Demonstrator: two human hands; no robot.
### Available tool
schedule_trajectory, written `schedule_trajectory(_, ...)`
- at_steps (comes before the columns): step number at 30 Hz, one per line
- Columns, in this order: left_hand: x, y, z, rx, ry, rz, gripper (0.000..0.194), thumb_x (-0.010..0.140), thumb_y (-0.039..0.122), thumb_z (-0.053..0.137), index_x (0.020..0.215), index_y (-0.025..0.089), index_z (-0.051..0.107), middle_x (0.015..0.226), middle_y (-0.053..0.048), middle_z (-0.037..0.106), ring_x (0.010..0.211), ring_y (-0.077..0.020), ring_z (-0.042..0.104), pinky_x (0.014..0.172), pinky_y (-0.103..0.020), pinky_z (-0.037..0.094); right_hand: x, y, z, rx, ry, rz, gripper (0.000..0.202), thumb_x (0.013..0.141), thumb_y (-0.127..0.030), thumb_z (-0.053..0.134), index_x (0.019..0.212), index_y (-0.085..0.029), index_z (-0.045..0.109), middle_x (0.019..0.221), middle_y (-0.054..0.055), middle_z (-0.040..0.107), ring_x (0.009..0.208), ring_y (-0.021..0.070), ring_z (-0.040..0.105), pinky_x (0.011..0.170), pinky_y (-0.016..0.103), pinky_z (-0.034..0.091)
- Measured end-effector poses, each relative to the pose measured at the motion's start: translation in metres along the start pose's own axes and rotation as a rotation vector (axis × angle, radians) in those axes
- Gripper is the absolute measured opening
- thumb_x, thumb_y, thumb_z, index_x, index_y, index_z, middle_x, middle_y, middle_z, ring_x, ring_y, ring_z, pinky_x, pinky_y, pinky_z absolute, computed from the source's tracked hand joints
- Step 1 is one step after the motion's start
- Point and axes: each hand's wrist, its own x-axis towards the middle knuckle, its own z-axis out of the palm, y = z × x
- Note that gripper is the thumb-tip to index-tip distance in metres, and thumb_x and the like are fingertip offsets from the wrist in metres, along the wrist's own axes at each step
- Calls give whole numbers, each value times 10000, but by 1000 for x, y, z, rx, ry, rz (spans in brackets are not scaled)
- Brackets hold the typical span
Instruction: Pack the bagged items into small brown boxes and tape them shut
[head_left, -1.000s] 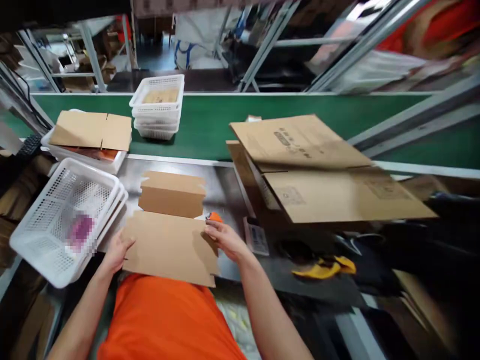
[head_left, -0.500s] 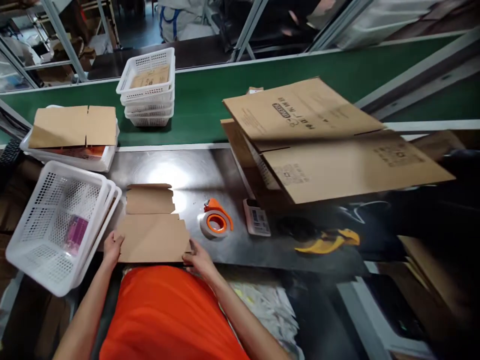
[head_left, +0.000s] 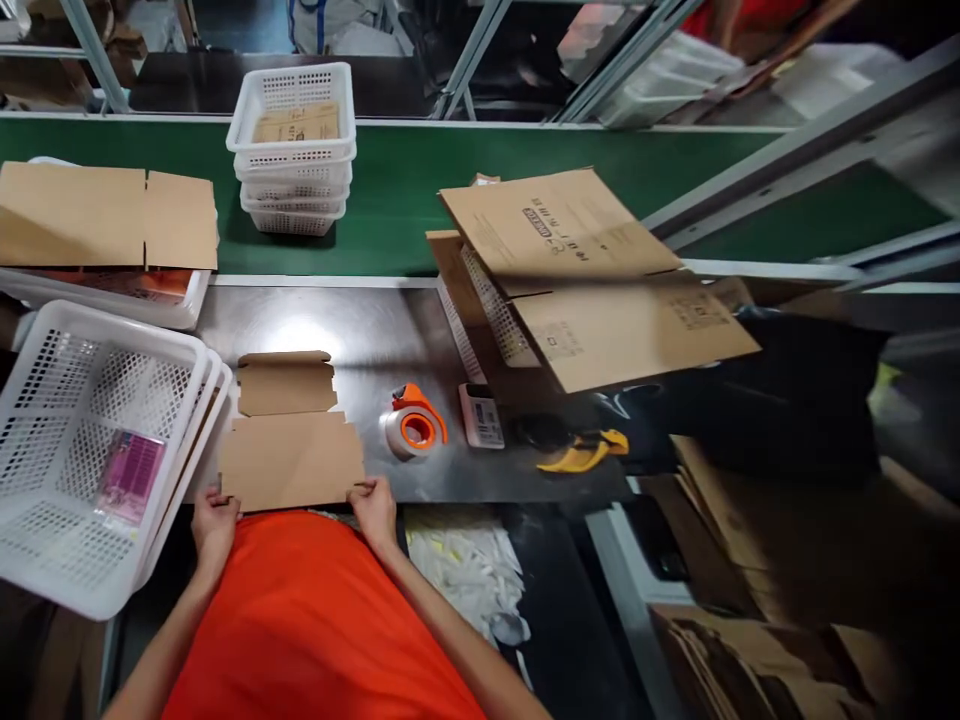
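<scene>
A flat, creased cardboard box blank (head_left: 292, 460) lies on the metal table in front of my body, its narrower flap pointing away from me. My left hand (head_left: 215, 525) pinches its near left corner. At the near right corner, the fingers of my right hand (head_left: 373, 508) are closed on the edge. To the right of the blank sits a tape dispenser (head_left: 415, 425) with an orange frame and a roll of tape. Beyond it is a small white device (head_left: 482, 415) with a label.
White baskets (head_left: 97, 450) stand at the left, the top one holding a purple packet (head_left: 133, 475). More baskets (head_left: 292, 150) are stacked on the green conveyor (head_left: 397, 200). A large printed carton (head_left: 600, 300) overhangs the table's right side, near a yellow-handled tool (head_left: 585, 452).
The view has swung to the right, so the scene sits further left. Both hands keep hold of the box blank's near corners; my right hand's fingers have curled over its edge.
</scene>
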Motion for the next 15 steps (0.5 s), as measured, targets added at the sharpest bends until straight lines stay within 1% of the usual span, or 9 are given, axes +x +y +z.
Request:
schedule_trajectory(1,0,1,-1,61,22,52,340,775,223,787,1016,216,547,854,18,681,654,-173,710,737,-362,609,-1,-1,1,-17,-13,-27,149,707,-288,568,839,-228,602,701,40,663,670,258,639,700,397,522)
schedule_trajectory(3,1,3,-1,216,55,201,298,756,262,792,937,227,558,818,17,664,734,-213,711,815,-405,596,-2,-4,3,-36,-53,-90,87,741,-297,556,800,-241,588,731,49,666,710,256,636,743,401,524)
schedule_trajectory(5,2,3,0,341,75,367,237,763,286,766,863,236,558,804,2,629,833,-251,693,881,-437,580,-1,-7,4,-48,-96,-160,75,773,-291,545,793,-241,597,777,58,675,761,251,636,794,400,528)
schedule_trajectory(6,2,1,1,368,83,429,225,762,290,760,842,238,557,822,-7,611,869,-261,679,901,-442,574,0,-7,5,-52,-117,-191,79,785,-285,542,798,-239,605,796,60,678,783,248,635,813,397,529)
schedule_trajectory(7,3,0,2,384,94,476,216,761,291,756,824,238,556,845,-14,592,884,-261,665,909,-439,570,2,-8,6,-55,-138,-219,83,795,-280,542,802,-238,613,807,59,677,797,246,634,825,393,530)
schedule_trajectory(9,6,-5,3,424,106,534,180,783,280,732,782,234,558,877,-20,555,850,-239,639,883,-414,565,4,-7,8,-58,-174,-261,88,809,-275,544,813,-238,624,824,58,676,812,242,634,832,387,532)
schedule_trajectory(10,7,-7,3,455,99,558,156,809,264,702,757,231,559,882,-21,543,816,-223,624,851,-396,559,5,-7,8,-59,-188,-275,90,818,-277,544,815,-239,625,827,58,675,810,242,634,829,386,534)
schedule_trajectory(12,8,-11,6,530,48,629,145,872,209,607,732,223,572,879,-26,538,756,-199,594,773,-360,536,8,-5,9,-58,-219,-298,92,834,-283,542,802,-240,617,816,56,669,786,241,632,811,388,537)
schedule_trajectory(15,8,-13,14,593,-91,758,204,911,126,503,762,217,610,869,-34,569,737,-187,590,715,-325,511,12,-4,10,-47,-274,-343,95,845,-257,537,817,-236,626,831,58,675,798,242,644,814,390,543)
